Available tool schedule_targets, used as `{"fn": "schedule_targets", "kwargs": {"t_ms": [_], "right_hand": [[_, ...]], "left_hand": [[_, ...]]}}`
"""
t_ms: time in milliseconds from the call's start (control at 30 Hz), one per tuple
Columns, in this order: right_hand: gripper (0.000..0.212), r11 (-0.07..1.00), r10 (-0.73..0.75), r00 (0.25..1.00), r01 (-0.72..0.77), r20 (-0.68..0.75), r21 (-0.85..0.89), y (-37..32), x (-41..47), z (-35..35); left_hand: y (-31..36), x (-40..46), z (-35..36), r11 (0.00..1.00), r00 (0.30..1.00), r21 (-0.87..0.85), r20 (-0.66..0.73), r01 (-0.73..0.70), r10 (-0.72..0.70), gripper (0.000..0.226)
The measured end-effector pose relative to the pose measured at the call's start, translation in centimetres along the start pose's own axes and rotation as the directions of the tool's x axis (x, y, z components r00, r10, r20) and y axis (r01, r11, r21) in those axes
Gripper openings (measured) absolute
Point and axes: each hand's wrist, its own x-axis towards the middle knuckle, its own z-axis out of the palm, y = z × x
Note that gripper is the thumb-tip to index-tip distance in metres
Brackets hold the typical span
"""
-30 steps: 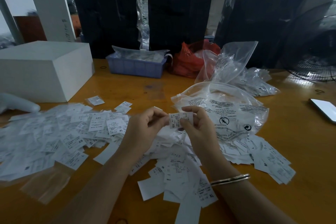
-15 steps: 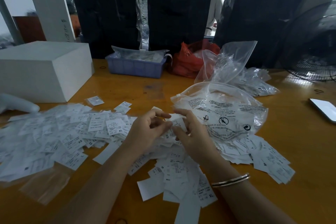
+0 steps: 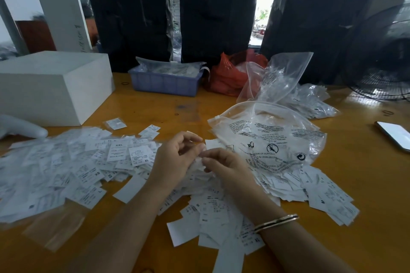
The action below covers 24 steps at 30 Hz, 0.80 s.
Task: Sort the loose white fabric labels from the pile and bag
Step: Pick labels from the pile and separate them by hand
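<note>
On the left, the spread of labels (image 3: 73, 166) lies flat on the wooden table (image 3: 355, 184), many face up with size marks showing: XXL, XL, XS, L. Use that spread as your reference and drop each new label beside its own size, so the groups do not blur into one another.

In the middle, your left hand (image 3: 175, 159) is curled, thumb and forefinger drawn together over the central heap of labels (image 3: 213, 206). It appears to pinch a thin white piece, though I cannot tell for certain that only one label is caught. Your right hand (image 3: 226, 166) meets it fingertip to fingertip, fingers bent low on the same heap and nipping at white fabric. Peel a single label free with the fingertips and turn its printed face up before you commit it to a group; these pieces look light and likely to cling in pairs.

To the right, the printed clear bag (image 3: 270, 137) rests partly on more labels. Keep its mouth turned toward you, and lift it rather than dragging, or the labels beneath will probably scatter.
</note>
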Motion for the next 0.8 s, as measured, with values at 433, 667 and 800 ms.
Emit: {"fn": "schedule_targets", "kwargs": {"t_ms": [433,667,800], "right_hand": [[0.022,0.948,-0.264,0.867,0.152,-0.424,-0.279,-2.0,3.6,-4.8],[0.019,0.297,-0.068,0.955,-0.256,-0.288,-0.92,-0.4,8.6,-12.8],[0.014,0.098,0.103,0.948,-0.311,-0.301,-0.945,0.4,8.7,-13.0]], "left_hand": [[-0.3,1.3,-3.0,0.977,0.945,0.16,-0.316,0.139,-0.082,0.026],[-2.1,1.5,-4.9,0.778,0.897,0.557,-0.442,0.29,-0.018,0.034],[-2.4,1.2,-4.9,0.54,0.909,0.758,-0.415,0.366,-0.035,0.038]]}}
